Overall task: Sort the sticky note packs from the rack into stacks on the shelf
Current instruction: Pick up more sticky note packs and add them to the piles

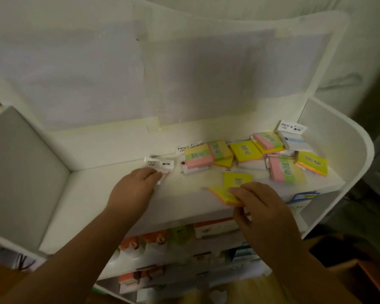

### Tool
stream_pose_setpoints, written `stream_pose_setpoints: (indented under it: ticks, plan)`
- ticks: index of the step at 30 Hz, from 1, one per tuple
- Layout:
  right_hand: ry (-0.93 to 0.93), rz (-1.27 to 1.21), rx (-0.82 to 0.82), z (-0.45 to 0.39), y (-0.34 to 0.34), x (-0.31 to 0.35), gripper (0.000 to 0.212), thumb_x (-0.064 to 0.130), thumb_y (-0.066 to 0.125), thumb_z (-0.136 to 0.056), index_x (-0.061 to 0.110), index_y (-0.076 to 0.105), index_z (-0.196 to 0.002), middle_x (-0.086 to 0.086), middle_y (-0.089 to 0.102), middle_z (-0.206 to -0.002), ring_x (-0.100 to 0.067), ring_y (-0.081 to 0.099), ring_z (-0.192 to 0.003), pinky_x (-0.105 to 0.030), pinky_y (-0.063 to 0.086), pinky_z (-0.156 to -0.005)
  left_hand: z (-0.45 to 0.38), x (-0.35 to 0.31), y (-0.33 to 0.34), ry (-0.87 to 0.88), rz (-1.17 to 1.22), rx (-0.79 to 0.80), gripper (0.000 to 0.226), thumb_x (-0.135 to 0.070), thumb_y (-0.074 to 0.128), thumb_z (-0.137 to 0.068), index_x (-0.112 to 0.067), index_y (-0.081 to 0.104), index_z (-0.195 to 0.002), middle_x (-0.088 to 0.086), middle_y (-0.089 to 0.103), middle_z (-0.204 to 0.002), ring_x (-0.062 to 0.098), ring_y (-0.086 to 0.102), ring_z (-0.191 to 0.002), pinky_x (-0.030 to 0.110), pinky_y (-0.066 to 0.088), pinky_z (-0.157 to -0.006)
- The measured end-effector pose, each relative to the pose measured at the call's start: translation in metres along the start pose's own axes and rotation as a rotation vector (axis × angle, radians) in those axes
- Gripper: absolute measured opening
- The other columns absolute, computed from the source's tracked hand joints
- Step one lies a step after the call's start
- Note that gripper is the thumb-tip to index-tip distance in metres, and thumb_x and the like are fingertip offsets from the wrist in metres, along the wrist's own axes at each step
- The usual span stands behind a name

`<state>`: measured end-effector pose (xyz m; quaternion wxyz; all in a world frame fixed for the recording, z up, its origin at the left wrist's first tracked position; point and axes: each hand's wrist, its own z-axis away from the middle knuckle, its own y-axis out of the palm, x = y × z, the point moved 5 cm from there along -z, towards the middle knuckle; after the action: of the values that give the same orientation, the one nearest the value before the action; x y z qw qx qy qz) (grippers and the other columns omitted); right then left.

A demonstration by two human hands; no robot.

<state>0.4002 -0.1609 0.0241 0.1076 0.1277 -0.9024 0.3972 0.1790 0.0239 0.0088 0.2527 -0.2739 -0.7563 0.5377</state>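
**Both hands on packs at the shelf's front edge; loose pile lies right and behind**

Nearest, below the shelf lip: the rack (184,255), tiers of orange, white and teal packaged goods, blurred; pack types not readable.

Front edge of the shelf (92,194): right hand (266,207) grasps a yellow pack (223,195) with an orange underside, fingers curled over its top, thumb below the shelf lip. The pack overhangs the front edge, long axis running roughly left to right. Touching it just behind is a second yellow pack (237,178), lying flat.

Left hand (133,187), further left and slightly deeper: fingertips curled on a white-labelled pack (160,165); it looks like a light pinch, though how firm the grip is cannot be told. This pack sits apart from the coloured ones, with bare shelf to its left.

Farther back and right: unsorted pile (257,154) of pink-green-yellow and yellow packs, overlapping at mixed angles, plus a white pack (296,139) leaning near the right wall. No tidy stacks yet.

Judgement: sorting is early. The pile lies ahead and to the right of the right hand, which is the nearer one. Open shelf for stacks lies by the left hand.
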Motion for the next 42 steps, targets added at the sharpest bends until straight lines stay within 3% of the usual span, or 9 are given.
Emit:
stream_pose_setpoints:
  ticks: [5, 8, 13, 18, 26, 30, 35, 42]
  plan:
    - [-0.106, -0.103, -0.064, -0.012, 0.011, 0.027, 0.014, 0.019, 0.068, -0.084, 0.007, 0.070, -0.091, -0.007, 0.068, -0.101, -0.021, 0.061, -0.096, -0.031, 0.053, -0.087, 0.035, 0.001, -0.033, -0.013, 0.015, -0.252, 0.044, 0.001, 0.063, -0.079, -0.004, 0.065, -0.122, 0.015, 0.063, -0.104, 0.032, 0.059, -0.091, 0.037, 0.052, -0.068]
    - [-0.194, -0.153, -0.114, -0.026, 0.022, 0.047, 0.012, 0.010, 0.076, -0.079, 0.002, 0.071, -0.087, -0.012, 0.069, -0.098, -0.022, 0.060, -0.093, -0.027, 0.048, -0.087, 0.059, 0.006, -0.052, -0.060, 0.045, -0.310, 0.033, -0.006, 0.060, -0.085, -0.004, 0.065, -0.118, 0.015, 0.066, -0.104, 0.029, 0.058, -0.091, 0.036, 0.049, -0.072]
    - [-0.308, -0.323, -0.276, -0.042, 0.030, 0.087, 0.022, 0.007, 0.074, -0.082, 0.006, 0.060, -0.099, -0.016, 0.069, -0.099, -0.028, 0.062, -0.096, -0.034, 0.050, -0.090, 0.105, 0.011, -0.103, -0.023, 0.013, -0.417, 0.026, -0.007, 0.059, -0.092, -0.003, 0.067, -0.117, 0.017, 0.067, -0.108, 0.030, 0.058, -0.094, 0.040, 0.046, -0.078]
    - [-0.440, -0.457, -0.333, -0.059, 0.032, 0.149, 0.025, 0.004, 0.076, -0.080, 0.006, 0.057, -0.097, -0.008, 0.061, -0.104, -0.028, 0.062, -0.099, -0.037, 0.051, -0.090, 0.159, 0.028, -0.158, -0.067, -0.055, -0.521, 0.030, -0.013, 0.061, -0.096, -0.005, 0.065, -0.124, 0.018, 0.067, -0.114, 0.036, 0.064, -0.099, 0.047, 0.047, -0.080]
    - [-0.557, -0.522, -0.386, -0.072, 0.028, 0.288, 0.020, 0.002, 0.071, -0.083, 0.009, 0.067, -0.102, -0.010, 0.064, -0.106, -0.024, 0.067, -0.098, -0.039, 0.054, -0.085, 0.279, 0.096, -0.227, -0.188, -0.177, -0.737, 0.032, -0.003, 0.062, -0.092, -0.006, 0.059, -0.124, 0.018, 0.066, -0.108, 0.032, 0.059, -0.098, 0.045, 0.048, -0.078]
    - [-0.590, -0.494, -0.331, -0.065, 0.042, 0.373, 0.014, 0.005, 0.070, -0.087, -0.002, 0.069, -0.099, -0.009, 0.066, -0.100, -0.021, 0.065, -0.092, -0.032, 0.055, -0.082, 0.360, 0.153, -0.234, -0.362, -0.245, -0.681, 0.030, -0.001, 0.063, -0.090, -0.001, 0.066, -0.120, 0.020, 0.068, -0.102, 0.029, 0.058, -0.095, 0.039, 0.045, -0.078]
    - [-0.594, -0.494, -0.234, -0.038, 0.086, 0.474, 0.006, 0.007, 0.073, -0.085, 0.003, 0.074, -0.089, -0.011, 0.072, -0.093, -0.024, 0.067, -0.082, -0.031, 0.055, -0.076, 0.470, 0.216, -0.231, -0.579, -0.183, -0.552, 0.023, -0.011, 0.064, -0.089, -0.006, 0.070, -0.110, 0.013, 0.069, -0.106, 0.031, 0.062, -0.097, 0.046, 0.048, -0.081]
    - [-0.648, -0.495, -0.181, -0.003, 0.132, 0.575, 0.007, 0.004, 0.068, -0.087, 0.000, 0.074, -0.086, -0.011, 0.070, -0.093, -0.021, 0.064, -0.088, -0.023, 0.054, -0.081, 0.567, 0.271, -0.232, -0.633, -0.139, -0.462, 0.025, -0.023, 0.058, -0.091, -0.009, 0.072, -0.106, 0.008, 0.070, -0.109, 0.027, 0.064, -0.097, 0.043, 0.049, -0.081]
